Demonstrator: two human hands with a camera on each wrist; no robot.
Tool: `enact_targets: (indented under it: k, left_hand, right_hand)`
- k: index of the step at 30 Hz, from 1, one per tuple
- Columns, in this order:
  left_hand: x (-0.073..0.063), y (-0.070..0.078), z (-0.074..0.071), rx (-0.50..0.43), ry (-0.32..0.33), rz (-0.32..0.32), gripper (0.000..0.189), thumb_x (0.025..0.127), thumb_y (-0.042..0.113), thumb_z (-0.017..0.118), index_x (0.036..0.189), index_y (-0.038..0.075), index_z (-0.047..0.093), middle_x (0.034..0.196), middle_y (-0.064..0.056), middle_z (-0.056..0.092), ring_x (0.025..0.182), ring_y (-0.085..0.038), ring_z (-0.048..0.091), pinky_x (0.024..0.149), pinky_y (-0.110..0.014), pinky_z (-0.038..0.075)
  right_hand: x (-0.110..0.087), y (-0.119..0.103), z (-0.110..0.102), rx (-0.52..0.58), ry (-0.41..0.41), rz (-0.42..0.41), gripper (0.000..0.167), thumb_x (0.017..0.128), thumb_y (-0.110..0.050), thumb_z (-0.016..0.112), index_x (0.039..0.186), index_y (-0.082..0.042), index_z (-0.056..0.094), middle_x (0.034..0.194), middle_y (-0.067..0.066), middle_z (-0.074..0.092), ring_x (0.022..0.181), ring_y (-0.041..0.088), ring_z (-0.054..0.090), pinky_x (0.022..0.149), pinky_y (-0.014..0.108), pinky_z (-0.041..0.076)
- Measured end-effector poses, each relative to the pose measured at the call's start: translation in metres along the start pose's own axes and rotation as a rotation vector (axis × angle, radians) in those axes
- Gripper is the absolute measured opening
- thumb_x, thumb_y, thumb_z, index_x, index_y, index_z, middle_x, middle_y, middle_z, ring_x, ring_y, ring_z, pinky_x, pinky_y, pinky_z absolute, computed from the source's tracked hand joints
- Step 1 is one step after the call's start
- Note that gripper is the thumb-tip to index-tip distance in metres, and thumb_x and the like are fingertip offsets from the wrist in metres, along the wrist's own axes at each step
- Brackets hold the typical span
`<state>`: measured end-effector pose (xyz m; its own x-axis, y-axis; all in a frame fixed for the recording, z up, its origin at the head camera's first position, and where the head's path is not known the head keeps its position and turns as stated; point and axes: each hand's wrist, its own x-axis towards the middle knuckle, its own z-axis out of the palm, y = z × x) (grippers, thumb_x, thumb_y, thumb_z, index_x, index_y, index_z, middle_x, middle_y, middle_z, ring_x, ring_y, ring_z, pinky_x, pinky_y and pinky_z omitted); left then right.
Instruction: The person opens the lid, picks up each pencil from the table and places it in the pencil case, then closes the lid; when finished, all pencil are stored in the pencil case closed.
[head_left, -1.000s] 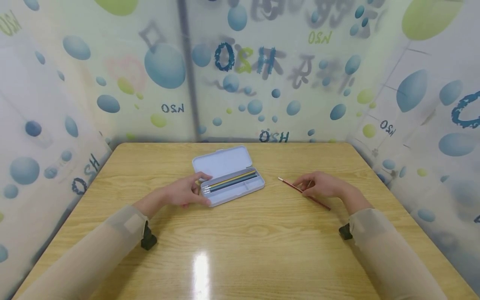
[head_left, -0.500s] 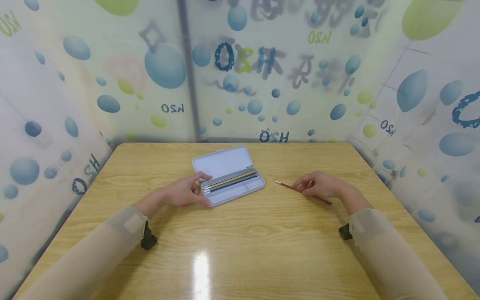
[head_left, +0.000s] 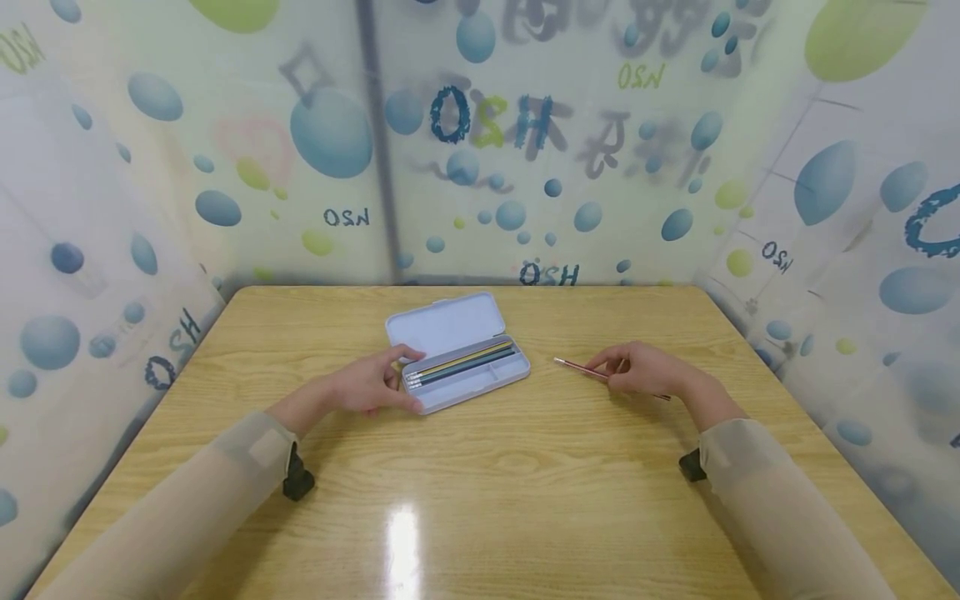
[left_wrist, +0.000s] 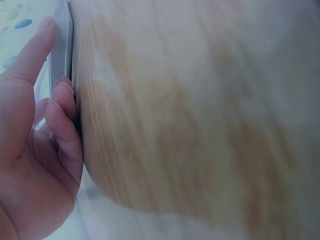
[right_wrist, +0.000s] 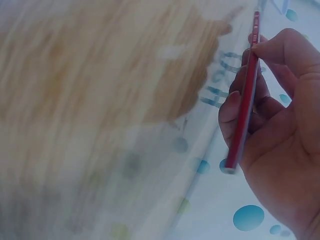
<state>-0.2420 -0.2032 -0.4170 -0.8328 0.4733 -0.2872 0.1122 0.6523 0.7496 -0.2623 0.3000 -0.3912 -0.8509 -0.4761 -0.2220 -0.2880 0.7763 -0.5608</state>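
Note:
A pale blue pencil case point(head_left: 450, 327) lies with its lid folded back near the middle of the table. Several pencils point(head_left: 467, 361), dark and yellow, lie side by side in its tray, silvery ends to the left. My left hand point(head_left: 366, 383) holds the case's left end, thumb at the front edge and index finger at the back near the hinge. To the right of the case, my right hand point(head_left: 647, 369) pinches a red pencil point(right_wrist: 243, 112) between thumb and fingers. The pencil's white-tipped end points left toward the case; its middle is partly hidden by the fingers in the head view.
The wooden table point(head_left: 480, 467) reaches back to a fabric wall point(head_left: 480, 192) printed with blue and green bubbles. Similar walls stand at left and right. A dark wrist device point(head_left: 297, 479) sits under the left cuff, another point(head_left: 692, 465) under the right.
The red pencil has turned in my right hand: its right end has swung up and back, so it lies flatter across the head view. My left hand and the case stay put.

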Motion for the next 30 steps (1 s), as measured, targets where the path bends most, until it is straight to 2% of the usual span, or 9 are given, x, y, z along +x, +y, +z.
enact_targets:
  k: [5, 9, 15, 22, 30]
  left_hand:
    - [0.000, 0.000, 0.000, -0.011, -0.009, 0.002, 0.097, 0.090, 0.046, 0.092, 0.167, 0.023, 0.037, 0.080, -0.001, 0.052, 0.055, -0.016, 0.045, 0.052, -0.028, 0.042]
    - [0.000, -0.001, 0.000, -0.010, -0.007, 0.006, 0.098, 0.090, 0.046, 0.092, 0.167, 0.023, 0.037, 0.079, -0.001, 0.052, 0.055, -0.016, 0.045, 0.052, -0.028, 0.042]
    - [-0.001, 0.000, 0.000, -0.007, -0.006, 0.011, 0.098, 0.090, 0.045, 0.093, 0.167, 0.022, 0.037, 0.079, -0.001, 0.053, 0.055, -0.016, 0.046, 0.052, -0.028, 0.044]
    - [0.000, -0.001, 0.000, 0.002, -0.003, 0.005, 0.098, 0.089, 0.047, 0.093, 0.167, 0.023, 0.037, 0.080, -0.001, 0.053, 0.055, -0.016, 0.046, 0.052, -0.028, 0.043]
    - [0.000, -0.001, -0.001, 0.012, -0.007, -0.001, 0.098, 0.089, 0.049, 0.092, 0.167, 0.025, 0.037, 0.080, -0.002, 0.053, 0.055, -0.017, 0.047, 0.053, -0.029, 0.043]
  right_hand:
    - [0.002, 0.001, -0.001, 0.020, 0.024, -0.024, 0.039, 0.103, -0.011, 0.068, 0.142, -0.008, 0.072, 0.109, 0.008, 0.072, 0.087, 0.020, 0.061, 0.079, 0.035, 0.051]
    - [0.003, -0.002, -0.002, 0.048, 0.051, -0.033, 0.039, 0.106, -0.010, 0.065, 0.144, -0.004, 0.069, 0.109, 0.009, 0.069, 0.083, 0.019, 0.058, 0.073, 0.034, 0.050]
    - [0.008, -0.010, -0.003, 0.089, 0.072, -0.063, 0.035, 0.109, -0.008, 0.062, 0.143, -0.002, 0.069, 0.105, 0.013, 0.066, 0.077, 0.023, 0.062, 0.066, 0.033, 0.052]
    - [0.022, -0.022, -0.003, 0.007, 0.116, -0.101, 0.029, 0.111, -0.014, 0.064, 0.138, -0.012, 0.074, 0.116, 0.011, 0.069, 0.086, 0.019, 0.058, 0.074, 0.033, 0.050]
    - [0.043, -0.044, 0.002, -0.020, 0.132, -0.129, 0.028, 0.111, -0.019, 0.067, 0.137, -0.020, 0.077, 0.119, 0.006, 0.075, 0.100, 0.022, 0.065, 0.086, 0.038, 0.052]
